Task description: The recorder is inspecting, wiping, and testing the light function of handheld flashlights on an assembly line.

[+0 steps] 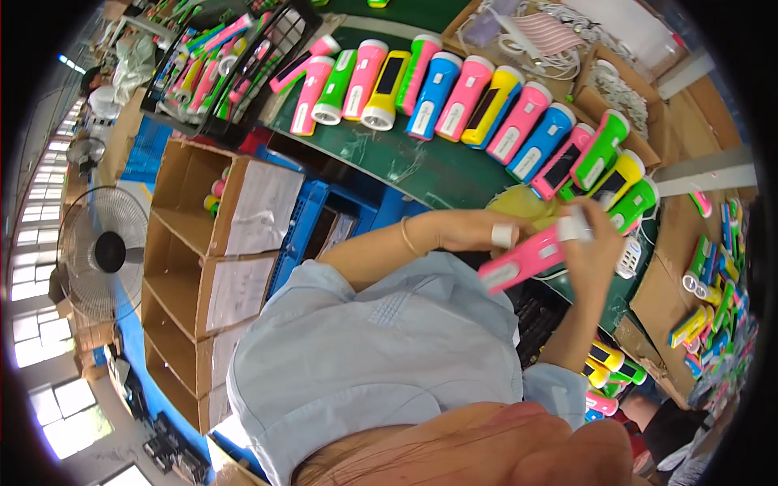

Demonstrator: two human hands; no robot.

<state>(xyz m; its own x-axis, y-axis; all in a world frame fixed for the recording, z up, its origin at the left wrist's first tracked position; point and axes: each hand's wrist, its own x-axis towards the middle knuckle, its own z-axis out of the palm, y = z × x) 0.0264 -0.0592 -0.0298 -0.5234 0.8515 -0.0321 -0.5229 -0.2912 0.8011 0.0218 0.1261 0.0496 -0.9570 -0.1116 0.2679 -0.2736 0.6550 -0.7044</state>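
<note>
Fifteen flashlights (464, 99) can be counted in the bent row on the green surface (389, 166): six mainly pink, four mainly green, three yellow and two blue. One more, a pink flashlight (525, 259), is off the surface, up between the person's two hands and slanting in front of the shirt. It serves here as the landmark. The right hand (585, 243) has its fingers closed around the white end of it. The left hand (474, 231) is just left of it, fingers curled, with one white wrap (503, 236) around a finger or thumb; whether that hand touches the flashlight cannot be told.

Just beyond the landmark is one yellowish, see-through item (519, 202), partly hidden by the hands. To its right sits one white socket block (629, 257). Well beyond it and to the left is one black crate (174, 120) of mixed flashlights, too jumbled to count; a second uncounted heap (717, 296) lies well to its right. Beyond it, slightly right, stands one small box (655, 147) of white parts. Well to its left are one cardboard rack (203, 283) and, farther off, one round fan (109, 252).
</note>
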